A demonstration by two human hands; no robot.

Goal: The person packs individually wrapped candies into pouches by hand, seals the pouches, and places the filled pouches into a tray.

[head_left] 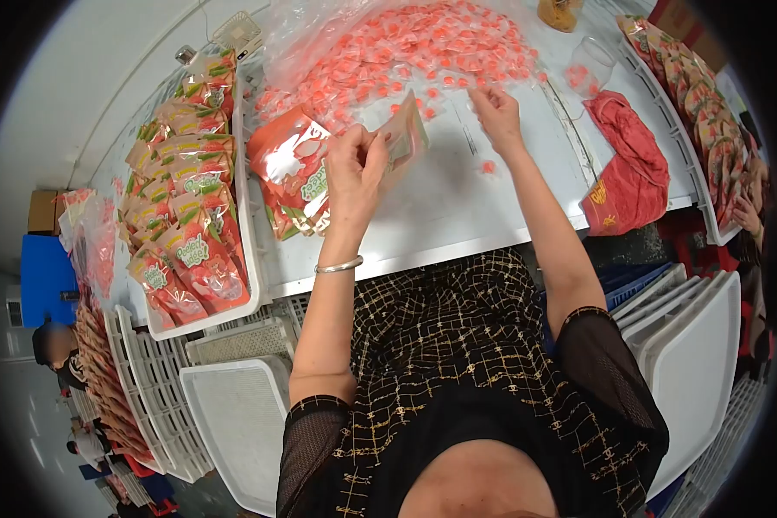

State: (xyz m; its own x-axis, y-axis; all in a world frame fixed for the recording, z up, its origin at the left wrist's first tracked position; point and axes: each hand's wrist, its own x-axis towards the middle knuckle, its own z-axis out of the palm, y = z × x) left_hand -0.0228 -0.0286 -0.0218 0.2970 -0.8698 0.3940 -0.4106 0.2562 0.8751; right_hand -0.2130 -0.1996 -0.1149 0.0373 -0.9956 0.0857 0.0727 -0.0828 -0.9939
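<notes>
My left hand [359, 164] is closed on the edge of a printed snack pouch [404, 138], held tilted above the table. Just left of that hand lies a stack of red and green pouches [292, 160]. My right hand [497, 119] is at the near edge of a big heap of small wrapped pinkish-red candies [423, 43]. Its fingers are pinched together, and what is between them is too small to make out. One loose wrapped candy [489, 167] lies on the white table [440, 207] below my right hand.
On the left, a white tray [252, 250] holds rows of filled pouches; another tray [695, 186] of pouches stands at the right. A red cloth [626, 164] and a clear cup [592, 62] lie right of my hand. Stacked trays [695, 345] lean below the table.
</notes>
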